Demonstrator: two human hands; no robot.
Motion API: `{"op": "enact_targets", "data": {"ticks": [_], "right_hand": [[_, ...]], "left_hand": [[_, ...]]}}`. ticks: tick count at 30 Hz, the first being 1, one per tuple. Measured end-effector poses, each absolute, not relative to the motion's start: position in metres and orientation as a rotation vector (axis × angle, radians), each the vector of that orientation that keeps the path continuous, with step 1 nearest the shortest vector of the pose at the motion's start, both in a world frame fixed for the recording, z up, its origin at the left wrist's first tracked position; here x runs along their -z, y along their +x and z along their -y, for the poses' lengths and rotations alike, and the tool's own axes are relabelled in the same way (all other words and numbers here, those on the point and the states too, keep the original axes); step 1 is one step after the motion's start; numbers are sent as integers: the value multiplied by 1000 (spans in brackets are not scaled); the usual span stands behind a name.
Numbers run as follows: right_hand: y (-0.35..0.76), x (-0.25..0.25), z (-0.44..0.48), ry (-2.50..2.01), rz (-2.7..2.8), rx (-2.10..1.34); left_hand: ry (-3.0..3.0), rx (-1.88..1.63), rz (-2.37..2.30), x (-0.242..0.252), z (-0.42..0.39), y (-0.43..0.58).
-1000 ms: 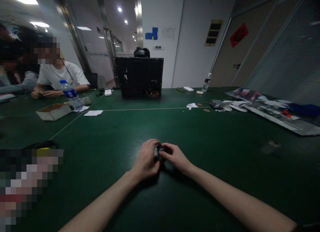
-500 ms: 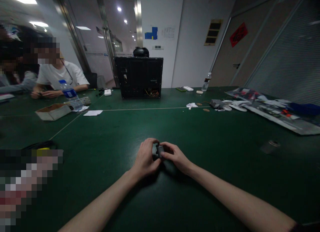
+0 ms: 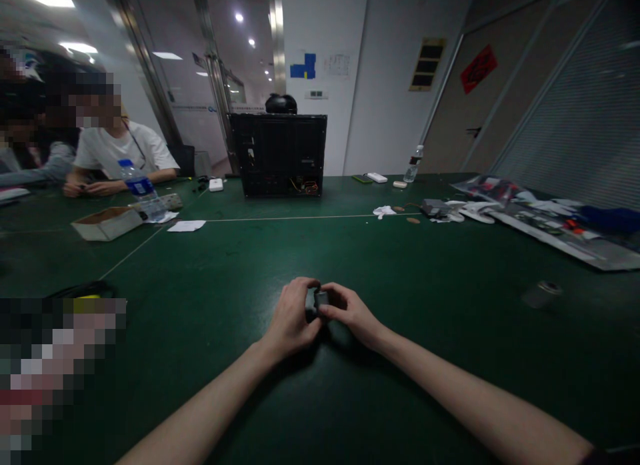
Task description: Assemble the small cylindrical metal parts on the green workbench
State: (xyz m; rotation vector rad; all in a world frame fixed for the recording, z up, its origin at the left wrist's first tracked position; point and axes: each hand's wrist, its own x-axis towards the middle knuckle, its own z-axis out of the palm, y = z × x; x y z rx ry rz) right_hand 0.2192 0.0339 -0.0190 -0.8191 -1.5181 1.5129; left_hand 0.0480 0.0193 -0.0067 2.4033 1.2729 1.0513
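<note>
Just above the green table (image 3: 240, 271), my left hand (image 3: 291, 316) and my right hand (image 3: 354, 313) meet in front of me. Between their fingers is a small dark grey metal-looking cylindrical part (image 3: 321, 301), whose exact kind I cannot make out. My right thumb and fingers pinch it from the right. The left fingers curl round its left side, where a darker portion is partly hidden by them. Farther right on the table stands a grey cylinder (image 3: 543, 295) with a round opening or ring at its top, apart from both hands.
A black monitor-like panel (image 3: 283, 155) stands at the back. At left are an open cardboard box (image 3: 107, 226), a water bottle (image 3: 137, 185) and a seated person (image 3: 123, 148). A cluttered tray (image 3: 560, 238) lies at right. Another bottle (image 3: 413, 165) stands at the far edge.
The right thumb and the grey part have shifted very slightly in the grip. Both hands otherwise stay in the same place.
</note>
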Motion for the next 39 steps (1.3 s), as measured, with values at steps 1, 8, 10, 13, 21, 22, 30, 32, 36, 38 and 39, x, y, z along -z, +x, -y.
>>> {"op": "enact_targets", "data": {"ticks": [1,8,10,13,21,22,30,32,36,38,39], "right_hand": [[219,19,-34,-814,1519,-1508],[219,19,-34,-806,1511,-1510],[219,19,-34,-810,1517,-1499],[218,19,-34,-846,1530,-1470],[218,17,-34,-859,1531,-1470],[218,16,-33,-855,1527,-1476],[218,19,-34,-860,1487,-1494],[218,19,-34,-856,1495,-1501],[219,17,-33,-860,1517,-1487],[219,16,-32,-857,1520,-1492],[219,16,-32,-854,1520,-1500]], "left_hand": [[2404,-1044,-1272,6,-19,48],[2410,-1047,-1277,7,-21,48],[2413,-1051,-1285,7,-21,48],[2413,-1045,-1299,8,-21,48],[2426,-1030,-1293,6,-21,48],[2428,-1027,-1295,6,-22,48],[2428,-1017,-1289,6,-21,48],[2422,-1028,-1294,6,-21,48],[2420,-1026,-1296,6,-21,47],[2420,-1020,-1287,6,-21,47],[2420,-1020,-1283,6,-21,47]]}}
